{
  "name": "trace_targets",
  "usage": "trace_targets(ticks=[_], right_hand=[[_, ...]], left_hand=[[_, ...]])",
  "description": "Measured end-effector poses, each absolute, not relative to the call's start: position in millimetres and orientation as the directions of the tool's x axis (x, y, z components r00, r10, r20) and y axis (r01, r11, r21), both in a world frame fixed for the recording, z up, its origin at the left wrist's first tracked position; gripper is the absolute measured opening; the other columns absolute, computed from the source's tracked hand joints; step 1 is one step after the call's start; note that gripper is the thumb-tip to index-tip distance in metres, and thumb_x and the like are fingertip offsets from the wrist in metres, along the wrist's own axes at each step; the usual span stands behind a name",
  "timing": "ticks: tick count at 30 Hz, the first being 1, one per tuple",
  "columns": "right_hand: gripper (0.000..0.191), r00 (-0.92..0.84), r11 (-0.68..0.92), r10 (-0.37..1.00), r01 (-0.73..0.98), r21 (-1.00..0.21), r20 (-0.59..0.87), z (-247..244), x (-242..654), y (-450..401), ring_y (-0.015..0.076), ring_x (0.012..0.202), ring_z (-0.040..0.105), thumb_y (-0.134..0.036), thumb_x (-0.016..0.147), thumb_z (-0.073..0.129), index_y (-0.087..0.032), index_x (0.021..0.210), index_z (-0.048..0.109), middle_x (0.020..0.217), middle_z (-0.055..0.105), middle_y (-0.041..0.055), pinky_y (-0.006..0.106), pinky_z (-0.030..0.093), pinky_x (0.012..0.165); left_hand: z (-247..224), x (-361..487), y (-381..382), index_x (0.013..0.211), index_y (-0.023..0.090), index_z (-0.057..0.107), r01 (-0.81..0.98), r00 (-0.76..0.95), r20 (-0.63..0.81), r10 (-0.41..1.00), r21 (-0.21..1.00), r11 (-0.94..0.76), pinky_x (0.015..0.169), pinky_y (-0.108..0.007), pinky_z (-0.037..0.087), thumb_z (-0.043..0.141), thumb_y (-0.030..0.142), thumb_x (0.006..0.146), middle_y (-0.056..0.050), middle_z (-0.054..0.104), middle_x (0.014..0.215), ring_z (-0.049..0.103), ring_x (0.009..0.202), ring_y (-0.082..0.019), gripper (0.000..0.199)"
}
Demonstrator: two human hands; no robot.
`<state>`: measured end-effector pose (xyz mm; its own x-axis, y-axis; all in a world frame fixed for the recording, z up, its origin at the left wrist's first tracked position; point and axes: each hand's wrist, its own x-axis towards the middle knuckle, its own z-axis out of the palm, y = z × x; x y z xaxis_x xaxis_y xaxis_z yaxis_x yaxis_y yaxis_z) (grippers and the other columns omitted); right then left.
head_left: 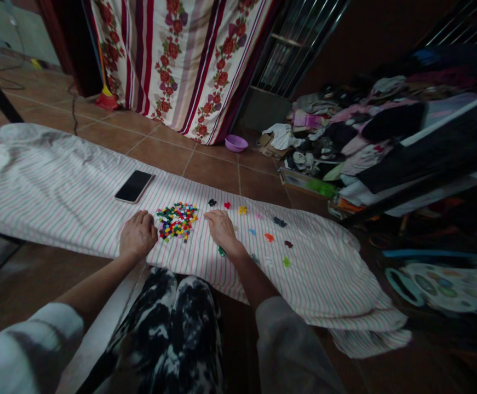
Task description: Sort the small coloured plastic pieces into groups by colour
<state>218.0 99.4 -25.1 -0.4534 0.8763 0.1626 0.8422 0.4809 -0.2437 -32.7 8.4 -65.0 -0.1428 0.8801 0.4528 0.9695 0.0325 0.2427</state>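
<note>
A smartphone [134, 186] lies beyond my left hand [138, 234], fingers bent on the striped cloth [57, 178] just beside the multicoloured pile of small pieces [177, 221]. My right hand [222, 229] sits between that and most single-colour clusters [269, 237]; whether either hand pinches anything, I cannot tell.

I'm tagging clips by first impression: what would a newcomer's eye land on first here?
Probably the bright pile of small mixed-colour pieces on the striped cloth, between the left hand and the right hand. Next, perhaps, the smaller coloured clusters spread to the right of that pile, then the flowered curtain hanging beyond the cloth.
</note>
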Motion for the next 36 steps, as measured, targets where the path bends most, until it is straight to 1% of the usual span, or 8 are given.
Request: trace_targets(ticks=[6, 10, 17, 21, 25, 31, 36], right_hand=[[0.037, -0.493, 0.504, 0.863, 0.836, -0.215, 0.105, -30.8, 198.3, 109.4, 0.0191, 0.104, 0.054, -0.012, 0.094, 0.043, -0.024, 0.115, 0.070, 0.113, 0.068, 0.0063, 0.029, 0.038, 0.096], [0.038, -0.472, 0.481, 0.876, 0.848, -0.221, 0.096, -34.9, 189.1, 116.7, 0.0190, 0.106, 0.054, -0.011, 0.094, 0.042, -0.023, 0.117, 0.069, 0.112, 0.068, 0.0060, 0.027, 0.038, 0.095], [0.038, -0.452, 0.459, 0.888, 0.861, -0.219, 0.085, -35.1, 179.5, 122.1, 0.0194, 0.102, 0.055, -0.014, 0.095, 0.042, -0.025, 0.116, 0.070, 0.106, 0.068, 0.0063, 0.028, 0.039, 0.093], [0.038, -0.476, 0.480, 0.876, 0.851, -0.213, 0.074, -33.1, 176.5, 121.6, 0.0190, 0.102, 0.054, -0.014, 0.095, 0.040, -0.025, 0.117, 0.070, 0.107, 0.068, 0.0062, 0.028, 0.037, 0.096], [0.040, -0.471, 0.476, 0.879, 0.856, -0.201, 0.077, -32.0, 175.8, 120.8, 0.0194, 0.103, 0.054, -0.013, 0.095, 0.041, -0.024, 0.122, 0.067, 0.109, 0.067, 0.0071, 0.029, 0.036, 0.098], [0.035, -0.471, 0.471, 0.879, 0.838, -0.274, 0.070, -34.0, 178.1, 118.7, 0.0192, 0.103, 0.054, -0.014, 0.093, 0.044, -0.024, 0.115, 0.070, 0.107, 0.067, 0.0067, 0.029, 0.039, 0.096], [0.033, -0.471, 0.475, 0.875, 0.789, -0.389, 0.114, -42.3, 180.4, 114.3, 0.0179, 0.101, 0.056, -0.012, 0.091, 0.046, -0.023, 0.113, 0.069, 0.104, 0.065, 0.0059, 0.029, 0.042, 0.093]], left_hand=[[-63.5, -31.5, 8.0, 0.097, 0.016, 0.060, 0.966, -0.161, 0.448, 0.879, 0.252, 0.048, 0.099, -0.044, 0.043, 0.043, 0.020, 0.084, -0.018, 0.062, 0.120, 0.055, 0.118, -0.030, 0.022], [-63.5, -31.7, 7.9, 0.099, 0.014, 0.060, 0.963, -0.163, 0.430, 0.888, 0.264, 0.049, 0.100, -0.045, 0.042, 0.042, 0.021, 0.085, -0.019, 0.061, 0.122, 0.054, 0.119, -0.031, 0.024], [-65.4, -32.2, 8.3, 0.100, 0.014, 0.060, 0.951, -0.180, 0.416, 0.891, 0.306, 0.049, 0.103, -0.045, 0.041, 0.044, 0.021, 0.084, -0.019, 0.060, 0.124, 0.052, 0.122, -0.030, 0.024], [-65.1, -31.6, 8.3, 0.100, 0.015, 0.060, 0.954, -0.176, 0.424, 0.888, 0.296, 0.048, 0.103, -0.045, 0.041, 0.044, 0.021, 0.084, -0.018, 0.060, 0.124, 0.051, 0.123, -0.030, 0.023], [-63.1, -30.5, 8.0, 0.099, 0.015, 0.060, 0.954, -0.183, 0.427, 0.886, 0.295, 0.055, 0.102, -0.045, 0.041, 0.044, 0.020, 0.084, -0.017, 0.061, 0.123, 0.052, 0.121, -0.030, 0.023], [-64.0, -31.5, 8.9, 0.101, 0.012, 0.060, 0.961, -0.167, 0.417, 0.893, 0.271, 0.054, 0.101, -0.044, 0.042, 0.043, 0.020, 0.084, -0.019, 0.061, 0.123, 0.053, 0.121, -0.031, 0.025], [-66.6, -32.6, 9.4, 0.102, 0.014, 0.060, 0.962, -0.174, 0.428, 0.887, 0.266, 0.061, 0.100, -0.044, 0.043, 0.044, 0.021, 0.084, -0.018, 0.061, 0.124, 0.053, 0.121, -0.030, 0.024]])
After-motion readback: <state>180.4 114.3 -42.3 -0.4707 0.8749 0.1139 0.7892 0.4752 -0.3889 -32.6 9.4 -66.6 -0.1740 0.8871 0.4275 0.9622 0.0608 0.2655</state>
